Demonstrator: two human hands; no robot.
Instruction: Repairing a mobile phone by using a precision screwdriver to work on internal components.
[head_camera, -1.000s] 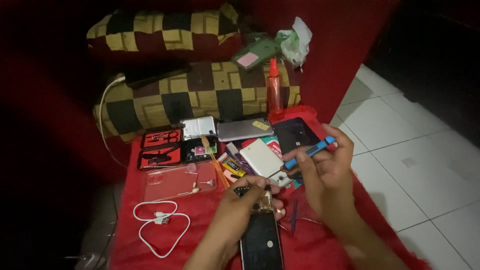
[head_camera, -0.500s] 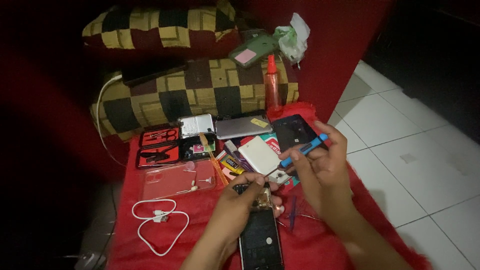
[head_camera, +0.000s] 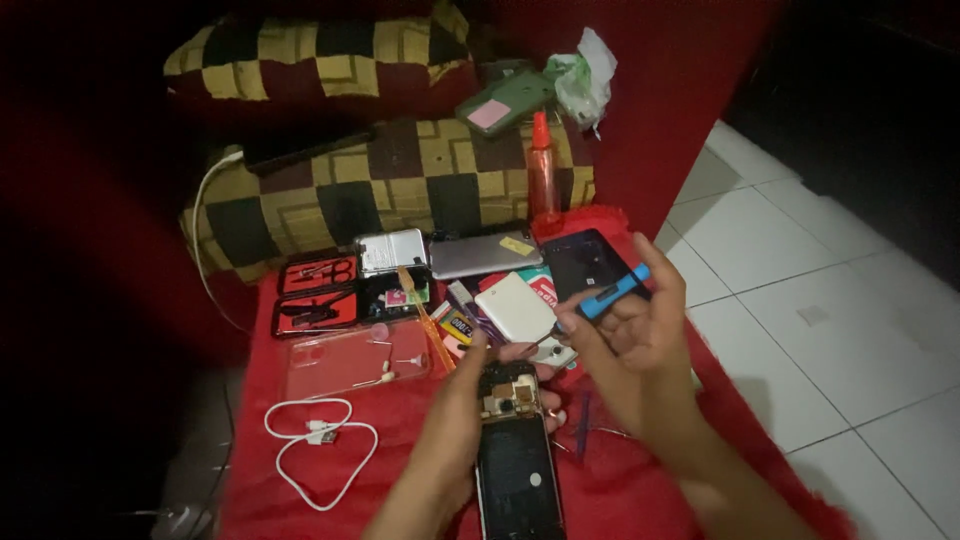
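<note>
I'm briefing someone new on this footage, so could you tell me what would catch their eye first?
At bottom centre, the left hand steadies an opened phone with its back removed, lying on the red cloth. Just right of it, the right hand grips a blue-handled tool. Behind them lie scattered parts, with a coiled white cable at left.

Left hand (head_camera: 470, 400): enters from the lower edge, forearm angled up and slightly right. The fingers are curled around the top end of the opened phone (head_camera: 515, 450), thumb tip above its upper edge.

Right hand (head_camera: 625, 345): enters from the lower right, forearm rising toward the upper left. It sits just right of and above the phone, palm turned toward the camera, fingers bent and closed on a blue-handled tool (head_camera: 610, 295). The two hands nearly meet above the phone's top end.
</note>
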